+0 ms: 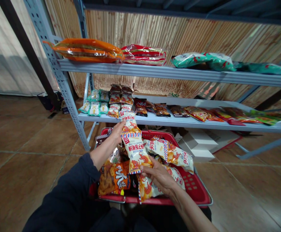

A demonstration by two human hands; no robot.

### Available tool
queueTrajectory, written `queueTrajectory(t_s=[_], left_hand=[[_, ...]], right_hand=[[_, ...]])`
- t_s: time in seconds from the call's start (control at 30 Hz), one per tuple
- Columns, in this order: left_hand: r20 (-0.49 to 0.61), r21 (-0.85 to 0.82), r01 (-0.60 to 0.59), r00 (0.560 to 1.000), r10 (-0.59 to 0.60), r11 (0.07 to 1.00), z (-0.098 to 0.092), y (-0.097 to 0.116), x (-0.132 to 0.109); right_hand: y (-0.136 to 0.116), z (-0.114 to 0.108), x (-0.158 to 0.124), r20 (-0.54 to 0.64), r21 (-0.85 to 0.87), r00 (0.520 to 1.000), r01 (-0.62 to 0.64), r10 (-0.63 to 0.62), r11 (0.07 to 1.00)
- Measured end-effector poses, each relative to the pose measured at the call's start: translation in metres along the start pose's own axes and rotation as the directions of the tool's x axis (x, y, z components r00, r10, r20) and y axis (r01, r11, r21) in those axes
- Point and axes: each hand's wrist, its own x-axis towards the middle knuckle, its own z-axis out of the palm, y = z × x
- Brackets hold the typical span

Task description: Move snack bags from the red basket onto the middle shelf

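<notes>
A joined strip of white-and-orange snack bags (137,149) stretches between my two hands, above the red basket (195,183). My left hand (118,131) is closed on the upper bag of the strip, near the shelf's front edge. The lower bag's bottom corner is pinched by my right hand (158,174). More snack bags of the same print (179,156) lie in the basket on the right. An orange-and-brown snack bag (113,178) fills its left front. Part of the basket's contents is hidden under my hands and the strip.
Small green-and-white packets (95,108) and brown packets (121,94) are stacked on the lower shelf (155,120). Several flat snack bags (198,113) lie along it to the right. Large bags (89,50) rest on the upper shelf. White boxes (198,145) stand below, behind the basket.
</notes>
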Motion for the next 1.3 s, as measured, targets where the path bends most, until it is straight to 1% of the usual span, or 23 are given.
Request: queueTrajectory(t_s=[0.07, 0.23, 0.37, 0.43, 0.53, 0.67, 0.73, 0.87, 0.97, 1.13, 1.3], left_hand=[[0.012, -0.006, 0.007, 1.0, -0.007, 1.0, 0.0, 0.005, 0.003], [0.003, -0.005, 0.073, 0.997, -0.073, 0.997, 0.005, 0.017, 0.005], [0.076, 0.007, 0.09, 0.993, -0.09, 0.996, 0.009, 0.021, 0.006], [0.054, 0.013, 0.079, 0.995, -0.079, 0.997, 0.012, 0.023, 0.005], [0.001, 0.013, 0.028, 1.0, -0.028, 1.0, 0.015, 0.024, 0.002], [0.016, 0.035, -0.077, 0.997, 0.077, 0.996, 0.016, 0.024, 0.001], [0.007, 0.053, -0.107, 0.994, 0.107, 0.993, 0.015, 0.024, 0.003], [-0.013, 0.092, -0.108, 0.994, 0.11, 0.99, 0.01, 0.023, 0.011], [-0.019, 0.098, -0.123, 0.992, 0.126, 0.987, 0.01, 0.025, 0.014], [-0.073, 0.081, -0.1, 0.992, 0.106, 0.992, 0.015, 0.03, 0.013], [-0.091, 0.068, -0.121, 0.988, 0.127, 0.99, 0.021, 0.032, 0.011]], right_hand=[[0.0, 0.0, 0.0, -0.002, -0.01, 1.0, -0.004, 0.004, 1.0], [0.0, -0.001, 0.001, -0.029, -0.02, 0.999, -0.03, 0.03, 0.999], [0.0, -0.002, 0.002, -0.02, -0.009, 0.999, -0.036, 0.036, 0.999], [0.0, -0.002, 0.002, -0.018, -0.005, 0.999, -0.034, 0.034, 0.999], [0.001, -0.003, 0.002, -0.028, -0.017, 0.999, -0.037, 0.036, 0.999], [0.002, -0.004, 0.003, -0.052, -0.025, 0.998, -0.029, 0.027, 0.999], [0.002, -0.004, 0.002, -0.064, -0.023, 0.998, -0.011, 0.009, 1.0], [0.001, -0.002, 0.001, -0.085, -0.024, 0.996, 0.038, -0.04, 0.999], [0.0, -0.001, 0.0, -0.096, -0.034, 0.995, 0.034, -0.038, 0.999], [-0.001, -0.003, 0.0, -0.099, -0.057, 0.995, 0.024, -0.03, 0.998], [-0.002, -0.004, 0.0, -0.089, -0.055, 0.996, 0.019, -0.024, 0.998]])
